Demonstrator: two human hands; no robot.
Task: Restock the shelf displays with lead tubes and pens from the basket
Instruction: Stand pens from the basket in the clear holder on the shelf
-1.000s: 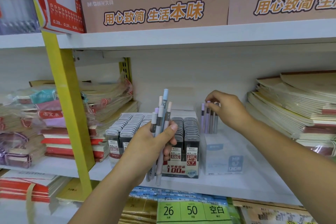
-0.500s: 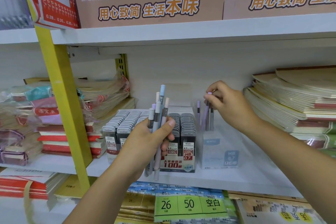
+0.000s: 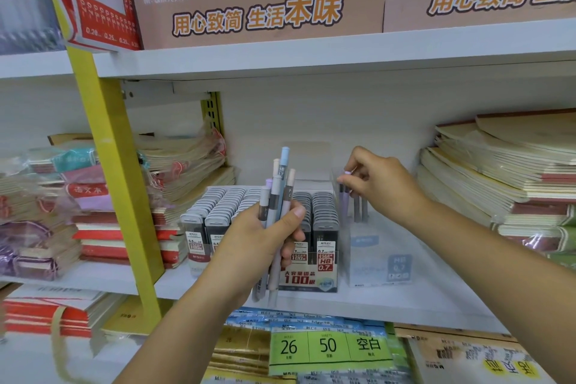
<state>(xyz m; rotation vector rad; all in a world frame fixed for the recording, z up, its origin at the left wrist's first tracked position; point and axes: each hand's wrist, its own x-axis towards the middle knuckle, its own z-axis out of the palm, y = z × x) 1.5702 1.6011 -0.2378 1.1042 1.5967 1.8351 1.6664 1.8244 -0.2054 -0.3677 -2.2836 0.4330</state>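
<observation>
— How far along are we?

— Partway, we judge. Our left hand point(image 3: 268, 237) is clamped on a bundle of pens point(image 3: 277, 193), not yet shelved. Our right hand point(image 3: 378, 184) pinches a lilac pen point(image 3: 344, 196) standing in the clear box point(image 3: 374, 252).

— And the containers?

— That box holds only a few pens at its far end. The lead tube display point(image 3: 218, 221) to its left looks full. We see no basket.

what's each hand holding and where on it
Left hand grips a bundle of pens around their middles. Right hand pinches the top of a purple pen.
</observation>
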